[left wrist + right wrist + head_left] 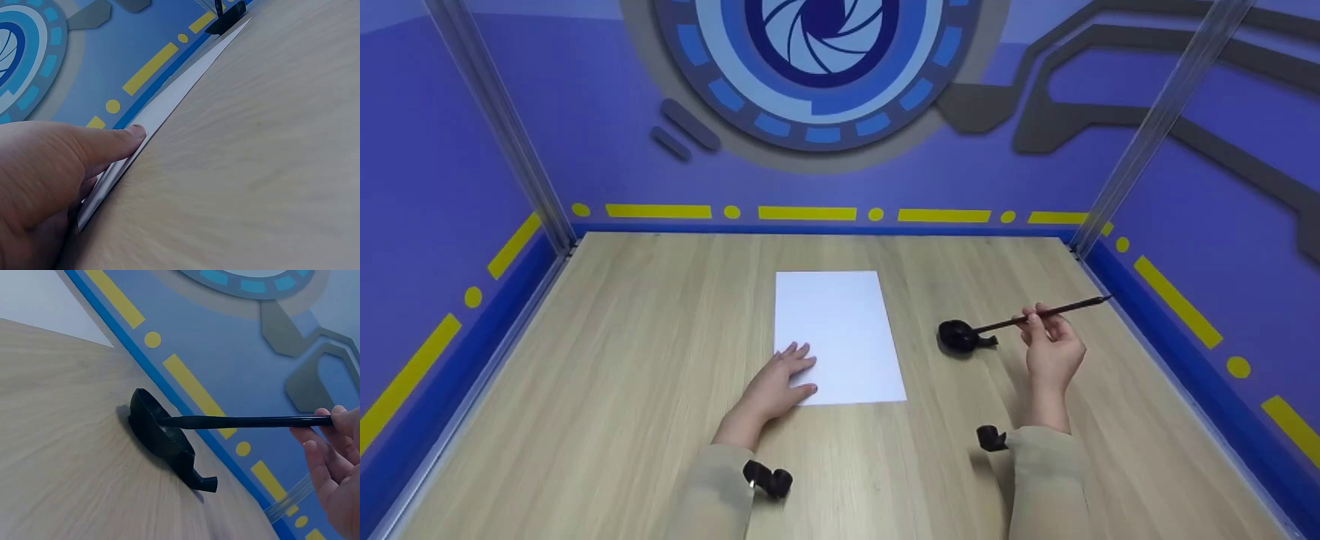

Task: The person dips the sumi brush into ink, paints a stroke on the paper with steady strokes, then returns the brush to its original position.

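A white sheet of paper [840, 330] lies on the wooden table. My left hand [781, 382] rests on its lower left part with fingers spread; the left wrist view has the thumb [121, 142] lying along the paper's edge. To the right of the sheet, my right hand [1054, 349] pinches a slender black writing brush [1069, 307] between thumb and fingers. The brush slants down to the left, and its head [188, 422] dips into a small black ink dish [163, 433] with a short curved handle. How deep the tip goes is hidden inside the dish.
Blue printed walls [840, 191] with yellow dashes close off the table's back and sides. Pale wooden tabletop [645, 315] stretches left of the paper. Black wrist cameras [767, 480] are strapped on both sleeves.
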Tool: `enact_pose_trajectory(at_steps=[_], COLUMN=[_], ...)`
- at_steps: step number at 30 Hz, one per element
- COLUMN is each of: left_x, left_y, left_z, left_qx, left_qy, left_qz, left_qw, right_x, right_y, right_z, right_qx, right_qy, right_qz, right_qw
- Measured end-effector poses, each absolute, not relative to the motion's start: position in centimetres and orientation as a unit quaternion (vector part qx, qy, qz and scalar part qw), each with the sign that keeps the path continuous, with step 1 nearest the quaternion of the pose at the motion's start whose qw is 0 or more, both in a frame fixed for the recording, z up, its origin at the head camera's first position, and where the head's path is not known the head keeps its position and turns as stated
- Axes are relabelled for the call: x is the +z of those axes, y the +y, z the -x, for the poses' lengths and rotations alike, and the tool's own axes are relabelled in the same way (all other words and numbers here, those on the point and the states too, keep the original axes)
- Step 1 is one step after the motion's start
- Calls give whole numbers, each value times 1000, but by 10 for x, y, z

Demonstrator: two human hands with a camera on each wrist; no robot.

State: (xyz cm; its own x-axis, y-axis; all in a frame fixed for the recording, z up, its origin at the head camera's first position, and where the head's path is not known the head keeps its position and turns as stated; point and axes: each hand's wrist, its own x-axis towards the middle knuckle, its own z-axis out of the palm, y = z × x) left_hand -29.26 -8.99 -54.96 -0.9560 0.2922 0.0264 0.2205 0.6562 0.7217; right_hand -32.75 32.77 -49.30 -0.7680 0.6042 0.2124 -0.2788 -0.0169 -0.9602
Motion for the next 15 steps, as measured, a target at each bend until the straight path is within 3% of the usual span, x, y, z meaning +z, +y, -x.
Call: enact_pose_trajectory(at_steps=[15], left_x=[-550], left_y=[-91], left_z=[293], left_qx=[389], left_qy=[909], left_qz=[-145], left_qw=[42], right_x=[-490], right_y=[325], right_z=[322], right_qx=[654], right_qy=[-676], right_qz=[142], right_qw=[309])
